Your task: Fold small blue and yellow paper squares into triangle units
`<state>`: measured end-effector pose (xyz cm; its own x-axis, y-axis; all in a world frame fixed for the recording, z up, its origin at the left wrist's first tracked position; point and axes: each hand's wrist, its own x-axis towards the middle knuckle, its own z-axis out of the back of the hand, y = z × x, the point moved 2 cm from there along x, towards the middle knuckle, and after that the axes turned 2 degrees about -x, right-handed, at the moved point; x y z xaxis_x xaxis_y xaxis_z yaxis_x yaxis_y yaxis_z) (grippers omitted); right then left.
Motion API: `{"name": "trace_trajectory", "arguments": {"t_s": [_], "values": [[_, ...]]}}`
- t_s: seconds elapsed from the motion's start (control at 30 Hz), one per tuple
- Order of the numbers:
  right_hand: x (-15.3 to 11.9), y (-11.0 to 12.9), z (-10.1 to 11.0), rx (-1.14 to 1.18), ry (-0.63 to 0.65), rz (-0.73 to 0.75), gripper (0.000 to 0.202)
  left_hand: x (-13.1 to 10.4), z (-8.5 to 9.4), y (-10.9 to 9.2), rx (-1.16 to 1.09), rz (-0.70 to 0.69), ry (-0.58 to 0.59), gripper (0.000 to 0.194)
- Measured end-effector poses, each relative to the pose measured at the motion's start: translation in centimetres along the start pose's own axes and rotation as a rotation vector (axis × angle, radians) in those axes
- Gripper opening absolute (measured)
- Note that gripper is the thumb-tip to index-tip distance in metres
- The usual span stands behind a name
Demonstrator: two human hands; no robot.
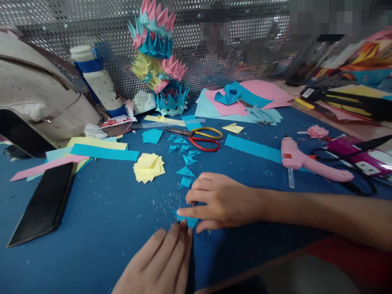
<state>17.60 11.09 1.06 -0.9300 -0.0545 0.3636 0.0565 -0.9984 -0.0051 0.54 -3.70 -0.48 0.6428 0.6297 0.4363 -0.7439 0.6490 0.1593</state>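
Note:
On the table in front of me lies a small folded piece of blue paper. My right hand holds it down, the index finger stretched across its upper edge and the thumb at its right side. From below, my left hand keeps its fingers pressed together, with the fingertips closed on the paper's lower edge. Part of the paper is hidden under the fingers. Just beyond the right hand, several small blue folded triangles form a column. Left of them sits a stack of yellow paper squares.
Scissors with red and yellow handles lie past the triangles. A pink glue gun rests at right on a blue strip. At left are a phone, paper strips and a bag. A folded-paper tower stands behind.

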Motion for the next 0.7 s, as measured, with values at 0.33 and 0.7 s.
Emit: {"name": "trace_trajectory", "arguments": {"t_s": [0.33,0.7], "values": [[1.0,0.6,0.0,-0.062,0.066,-0.011,0.034,-0.3,0.0,0.1,-0.049,0.009,0.024,0.033],[0.1,0.1,4.4,0.012,0.401,-0.035,0.034,1.6,0.6,1.9,-0.202,0.023,-0.022,0.037]]}}
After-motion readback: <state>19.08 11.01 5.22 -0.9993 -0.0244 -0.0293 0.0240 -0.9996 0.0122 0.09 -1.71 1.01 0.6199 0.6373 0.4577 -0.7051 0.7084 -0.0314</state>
